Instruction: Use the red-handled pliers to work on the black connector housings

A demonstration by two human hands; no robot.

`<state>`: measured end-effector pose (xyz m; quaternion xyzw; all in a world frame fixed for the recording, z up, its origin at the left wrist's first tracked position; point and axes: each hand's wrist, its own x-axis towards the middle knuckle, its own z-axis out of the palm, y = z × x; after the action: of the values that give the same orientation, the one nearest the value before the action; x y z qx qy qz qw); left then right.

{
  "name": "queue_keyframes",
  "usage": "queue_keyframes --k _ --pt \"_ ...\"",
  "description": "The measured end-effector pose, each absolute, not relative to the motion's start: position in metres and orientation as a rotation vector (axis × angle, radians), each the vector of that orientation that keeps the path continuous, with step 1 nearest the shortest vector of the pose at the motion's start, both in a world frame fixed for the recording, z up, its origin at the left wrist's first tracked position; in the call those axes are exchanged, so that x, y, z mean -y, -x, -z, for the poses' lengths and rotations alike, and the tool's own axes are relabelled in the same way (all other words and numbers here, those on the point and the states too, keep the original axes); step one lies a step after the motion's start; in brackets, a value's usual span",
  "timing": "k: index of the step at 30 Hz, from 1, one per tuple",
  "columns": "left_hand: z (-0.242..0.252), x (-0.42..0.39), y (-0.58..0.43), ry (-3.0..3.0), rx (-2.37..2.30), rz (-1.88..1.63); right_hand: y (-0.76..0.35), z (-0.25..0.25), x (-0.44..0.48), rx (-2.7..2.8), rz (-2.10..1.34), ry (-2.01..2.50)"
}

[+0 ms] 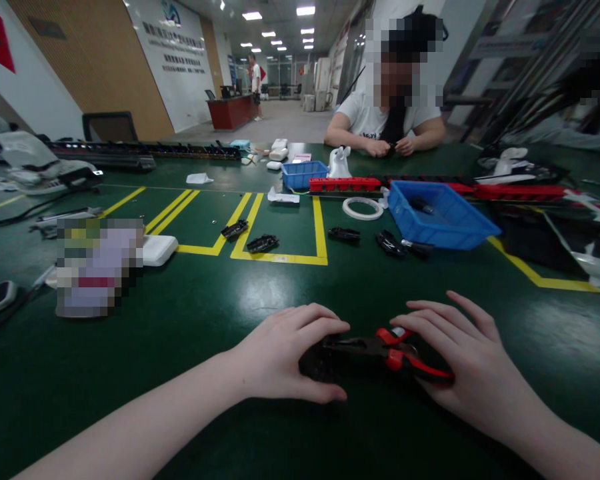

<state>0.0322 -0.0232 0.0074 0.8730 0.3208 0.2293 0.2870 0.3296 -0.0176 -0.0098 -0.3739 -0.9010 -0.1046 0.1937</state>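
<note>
Just in front of me, my left hand (285, 357) curves its thumb and fingers around a small black part (316, 365). That part is dark and half hidden by the hand, so its exact kind is unclear. My right hand (475, 360) holds long-nosed pliers (395, 359) with red and black handles. Their jaws point left, and the tips reach the black part; whether they grip it I cannot make out. Farther up the green table lie several similar black plastic pieces, among them one on the yellow line (263, 243) and another to its right (345, 234).
A blue bin (443, 223) with dark pieces inside stands at the right, beside a roll of white tape (363, 209). Behind are a smaller blue tray (304, 175) and red strips (345, 185). A white box (159, 251) lies left. Across the table sits a person (385, 127).
</note>
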Motion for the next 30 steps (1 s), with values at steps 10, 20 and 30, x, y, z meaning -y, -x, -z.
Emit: queue_keyframes --k 10,20,30 --pt "-0.004 0.023 -0.034 -2.403 -0.881 -0.601 -0.326 0.006 0.02 2.508 0.273 1.038" --pt "-0.003 0.022 -0.033 -2.363 -0.872 -0.605 -0.32 0.002 0.022 2.472 0.332 0.993" --pt "-0.003 0.023 -0.033 -2.419 -0.837 -0.638 -0.325 0.006 0.022 2.489 0.278 1.043"
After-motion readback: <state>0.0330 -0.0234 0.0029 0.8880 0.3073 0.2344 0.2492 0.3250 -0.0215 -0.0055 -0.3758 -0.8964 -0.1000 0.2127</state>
